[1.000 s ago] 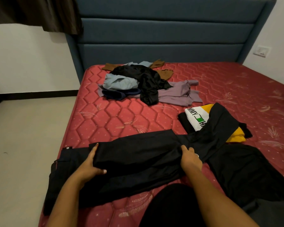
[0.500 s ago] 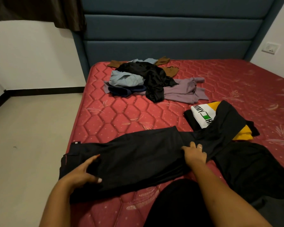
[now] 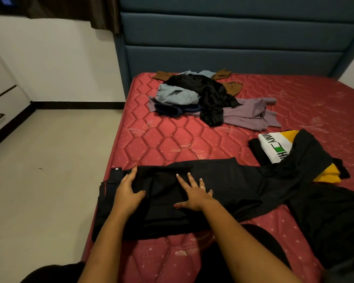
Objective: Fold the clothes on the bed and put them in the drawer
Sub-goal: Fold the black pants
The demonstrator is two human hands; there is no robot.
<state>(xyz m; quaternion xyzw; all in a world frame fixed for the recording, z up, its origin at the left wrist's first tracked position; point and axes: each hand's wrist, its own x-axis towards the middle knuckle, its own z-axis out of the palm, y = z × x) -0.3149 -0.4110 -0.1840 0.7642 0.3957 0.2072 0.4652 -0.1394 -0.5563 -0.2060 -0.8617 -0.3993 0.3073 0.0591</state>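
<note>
- The right grip [image 3: 194, 196], a bare hand, lies released and flat on the black trousers [image 3: 233, 186]. Its fingers are spread and the palm presses the cloth down.
- The left grip [image 3: 129, 190] is also released. Its fingers are stretched out over the trousers near the waistband and the thumb points toward the other hand. It pinches nothing.
- The trousers lie along the near edge of the bed [image 3: 172, 139]. The waistband end reaches the bed's left edge and droops a little over it.
- The trouser legs run toward the right and their far end lies across a folded shirt [image 3: 273, 145]. That shirt is white, yellow and black with printed letters.
- Another dark garment [image 3: 335, 217] lies spread at the near right corner of the bed, touching the trouser legs.
- A pile of unfolded clothes [image 3: 208, 97] sits toward the head of the bed, nearer its left edge. It has light blue, black, brown, navy and lilac pieces heaped over each other.
- A blue padded headboard [image 3: 233, 37] stands behind the pile.
- At the left, across the pale floor [image 3: 49, 170], white drawers [image 3: 0, 111] with dark handles stand closed against the wall.
- A dark curtain [image 3: 70, 9] hangs at the top left.
</note>
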